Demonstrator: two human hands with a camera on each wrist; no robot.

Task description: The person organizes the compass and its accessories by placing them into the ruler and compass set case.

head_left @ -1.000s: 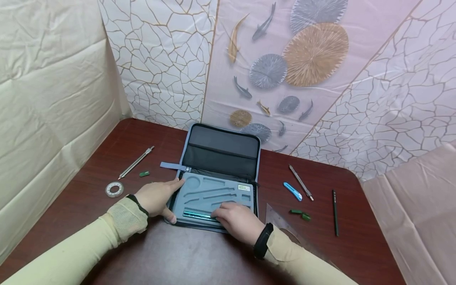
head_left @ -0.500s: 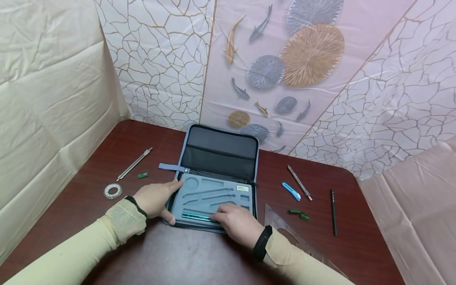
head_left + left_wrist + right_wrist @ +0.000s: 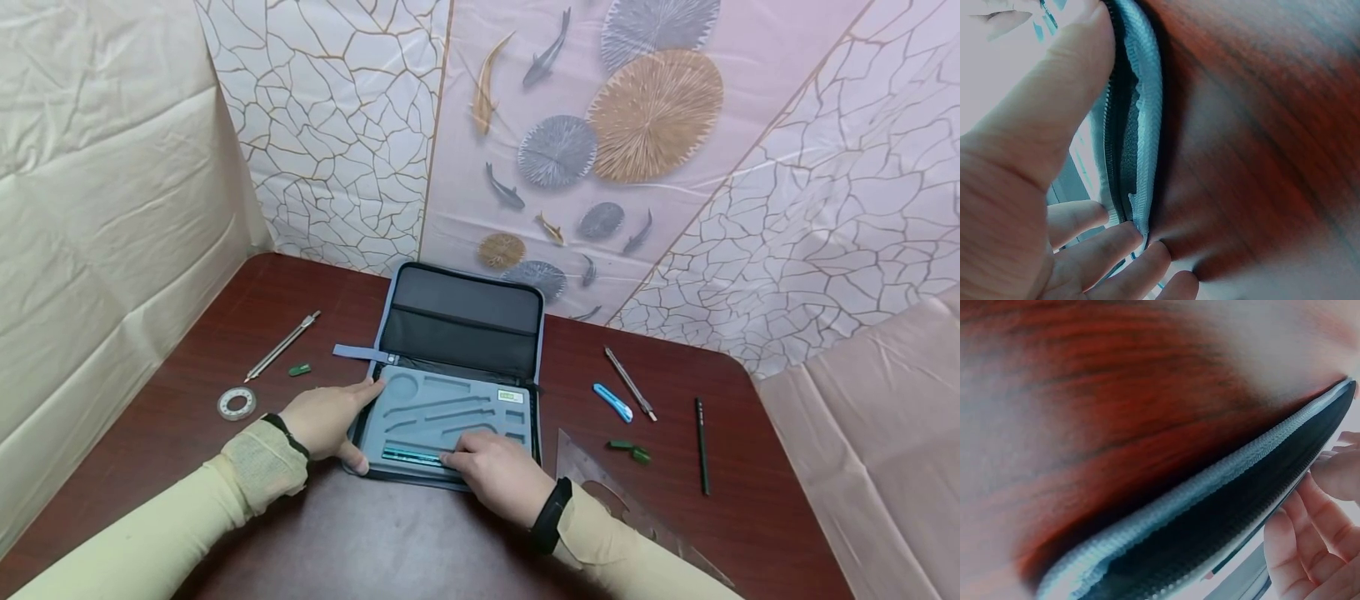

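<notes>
An unfolded zip case (image 3: pixel 465 337) holds a grey tray (image 3: pixel 377 446) with shaped recesses. My left hand (image 3: pixel 327 421) lies along the case's left side, fingers stretched out and thumb at the front corner. The left wrist view has that thumb over the zipped edge (image 3: pixel 1147 125). In the front recess sits a shiny teal strip (image 3: pixel 411 456). My right hand (image 3: pixel 501 477) holds the strip's right end with bent fingers, covering that end. From the right wrist, the fingers (image 3: pixel 1300 537) reach over the case's front edge (image 3: pixel 1185 494); the strip is hidden there.
Left on the table are a compass (image 3: pixel 282 347), a tape roll (image 3: pixel 223 404) and a small green piece (image 3: pixel 299 369). Right are a blue utility knife (image 3: pixel 612 402), a slim silver tool (image 3: pixel 630 383), green pieces (image 3: pixel 640 455), a dark pencil (image 3: pixel 702 446) and a clear set square (image 3: pixel 573 462).
The head view has shifted slightly. Both hands stay at the case, and the teal strip stays in the front recess.
</notes>
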